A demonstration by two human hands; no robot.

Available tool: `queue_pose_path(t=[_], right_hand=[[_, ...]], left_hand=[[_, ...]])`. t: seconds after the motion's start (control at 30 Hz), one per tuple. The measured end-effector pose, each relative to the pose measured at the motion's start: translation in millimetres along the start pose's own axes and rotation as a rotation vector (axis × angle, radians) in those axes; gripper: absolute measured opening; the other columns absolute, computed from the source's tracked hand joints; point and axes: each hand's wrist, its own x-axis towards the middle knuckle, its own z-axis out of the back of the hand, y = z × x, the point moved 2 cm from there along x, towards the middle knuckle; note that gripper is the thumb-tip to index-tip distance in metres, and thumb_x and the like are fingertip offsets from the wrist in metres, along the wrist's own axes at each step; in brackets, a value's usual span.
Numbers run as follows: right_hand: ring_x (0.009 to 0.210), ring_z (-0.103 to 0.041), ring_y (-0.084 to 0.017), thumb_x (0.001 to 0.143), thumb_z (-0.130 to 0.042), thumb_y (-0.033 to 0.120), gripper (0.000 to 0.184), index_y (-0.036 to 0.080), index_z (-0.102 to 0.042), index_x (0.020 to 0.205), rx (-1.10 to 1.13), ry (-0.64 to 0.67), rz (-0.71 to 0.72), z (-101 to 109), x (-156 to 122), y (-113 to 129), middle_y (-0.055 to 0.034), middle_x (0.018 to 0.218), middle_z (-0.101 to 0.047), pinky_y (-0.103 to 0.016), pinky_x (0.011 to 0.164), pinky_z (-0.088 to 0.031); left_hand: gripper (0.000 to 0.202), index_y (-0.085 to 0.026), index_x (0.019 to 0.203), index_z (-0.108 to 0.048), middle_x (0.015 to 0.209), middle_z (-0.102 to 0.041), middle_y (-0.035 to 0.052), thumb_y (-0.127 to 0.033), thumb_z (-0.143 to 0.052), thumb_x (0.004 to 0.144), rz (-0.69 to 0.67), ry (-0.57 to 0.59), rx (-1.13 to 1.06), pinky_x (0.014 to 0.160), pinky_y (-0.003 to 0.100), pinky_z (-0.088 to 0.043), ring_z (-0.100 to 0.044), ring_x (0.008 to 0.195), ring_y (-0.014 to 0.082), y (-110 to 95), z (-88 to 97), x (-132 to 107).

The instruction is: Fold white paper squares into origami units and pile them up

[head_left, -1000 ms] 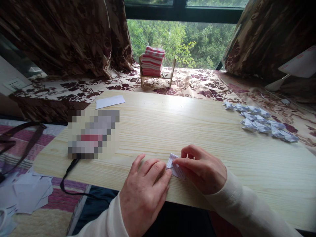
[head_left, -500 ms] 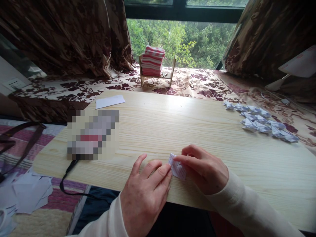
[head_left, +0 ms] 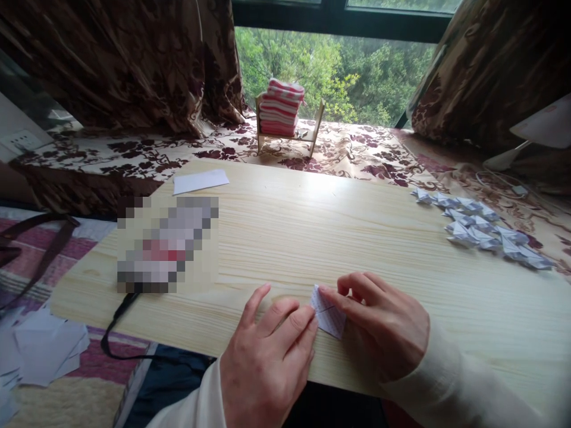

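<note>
A small folded paper (head_left: 331, 320), white with faint print and a crease across it, lies near the table's front edge between my hands. My left hand (head_left: 270, 351) holds its left edge with the fingertips; the little finger sticks out to the side. My right hand (head_left: 386, 324) is closed on the paper's upper right side, index fingertip at the top corner. The right thumb is mostly hidden under the fingers. Off to the right, several folded white paper pieces (head_left: 482, 224) stand in rows on the wooden table (head_left: 276, 238).
A flat white paper strip (head_left: 200, 181) lies at the back left, above a pixelated object with a black strap (head_left: 109, 333). Loose paper sheets (head_left: 49, 345) are heaped at the lower left. Striped cloths (head_left: 281, 107) sit on a small rack (head_left: 312, 137) by the window.
The folded paper shows more of its face and its crease is clearer. My right hand sits slightly lower and farther right. The whole view has shifted a little.
</note>
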Motion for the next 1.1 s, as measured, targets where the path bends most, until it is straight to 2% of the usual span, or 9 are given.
queue_pose_path(t=[0.23, 0.37, 0.53, 0.7, 0.8, 0.87, 0.93, 1.0, 1.1], right_hand=[[0.068, -0.048, -0.017, 0.089, -0.031, 0.012, 0.036, 0.018, -0.061, 0.108, 0.027, 0.012, -0.014, -5, -1, 0, -0.0079, 0.082, -0.057, -0.029, 0.056, -0.04], [0.073, -0.049, -0.019, 0.091, -0.032, 0.013, 0.034, 0.015, -0.058, 0.112, -0.035, 0.071, 0.014, -4, -3, 4, -0.0092, 0.086, -0.059, -0.031, 0.061, -0.041], [0.078, -0.05, -0.022, 0.091, -0.027, 0.012, 0.036, 0.012, -0.056, 0.113, -0.164, 0.015, 0.067, -2, -13, 11, -0.0119, 0.098, -0.06, -0.036, 0.064, -0.041], [0.079, -0.05, -0.023, 0.088, -0.032, 0.01, 0.035, 0.01, -0.054, 0.115, -0.121, 0.084, 0.013, 6, -19, -2, -0.012, 0.089, -0.06, -0.035, 0.063, -0.043], [0.074, -0.05, -0.019, 0.084, -0.034, 0.005, 0.036, 0.015, -0.058, 0.109, -0.049, 0.114, -0.031, 14, -16, -12, -0.0096, 0.086, -0.058, -0.031, 0.061, -0.043], [0.073, -0.051, -0.018, 0.082, -0.033, 0.003, 0.039, 0.019, -0.06, 0.104, -0.056, 0.077, -0.047, 18, -11, -13, -0.0084, 0.087, -0.058, -0.03, 0.061, -0.042], [0.07, -0.051, -0.017, 0.083, -0.034, 0.006, 0.035, 0.021, -0.062, 0.097, -0.013, 0.064, -0.052, 19, -5, -10, -0.0069, 0.083, -0.058, -0.029, 0.059, -0.041], [0.072, -0.053, -0.016, 0.085, -0.039, 0.014, 0.026, 0.021, -0.062, 0.094, 0.073, 0.12, -0.112, 14, 2, -9, -0.0066, 0.084, -0.058, -0.028, 0.06, -0.042], [0.072, -0.054, -0.017, 0.078, -0.057, 0.029, 0.017, 0.018, -0.061, 0.09, 0.121, 0.228, -0.236, 3, 16, -11, -0.0065, 0.084, -0.058, -0.028, 0.06, -0.042]], left_hand=[[0.023, -0.017, 0.103, -0.065, 0.108, -0.068, 0.0036, -0.016, -0.049, 0.086, 0.024, -0.005, -0.028, 0.107, 0.044, -0.025, -0.057, 0.102, 0.018, 3, -2.6, -1], [0.023, -0.015, 0.102, -0.066, 0.107, -0.069, 0.0035, -0.016, -0.05, 0.086, 0.018, -0.031, -0.038, 0.107, 0.042, -0.025, -0.058, 0.1, 0.0176, 3, -4.0, -2], [0.023, -0.017, 0.101, -0.066, 0.106, -0.069, 0.0029, -0.016, -0.047, 0.087, 0.024, -0.034, -0.051, 0.107, 0.042, -0.026, -0.058, 0.101, 0.0165, 4, -4.4, -2], [0.021, -0.017, 0.1, -0.066, 0.106, -0.069, 0.0026, -0.016, -0.05, 0.086, 0.023, -0.017, -0.059, 0.107, 0.042, -0.026, -0.059, 0.1, 0.0172, 5, -3.1, -1], [0.022, -0.017, 0.101, -0.066, 0.106, -0.069, 0.0032, -0.017, -0.05, 0.087, 0.015, -0.013, -0.057, 0.106, 0.042, -0.026, -0.058, 0.1, 0.0176, 7, -3.3, -1], [0.022, -0.016, 0.102, -0.066, 0.106, -0.069, 0.0038, -0.018, -0.05, 0.086, -0.003, -0.009, -0.056, 0.106, 0.043, -0.025, -0.058, 0.1, 0.0182, 7, -3.6, -2], [0.022, -0.017, 0.102, -0.066, 0.107, -0.069, 0.004, -0.018, -0.051, 0.086, -0.029, -0.014, -0.053, 0.106, 0.043, -0.024, -0.058, 0.1, 0.0189, 6, -3.3, -1], [0.023, -0.018, 0.104, -0.065, 0.108, -0.068, 0.0036, -0.016, -0.051, 0.086, -0.028, -0.011, -0.056, 0.106, 0.043, -0.024, -0.057, 0.101, 0.0194, 6, -3.0, -1], [0.026, -0.019, 0.107, -0.064, 0.108, -0.068, 0.0035, -0.014, -0.049, 0.086, -0.027, -0.013, -0.067, 0.105, 0.043, -0.024, -0.056, 0.101, 0.0197, 5, -3.0, -1]])
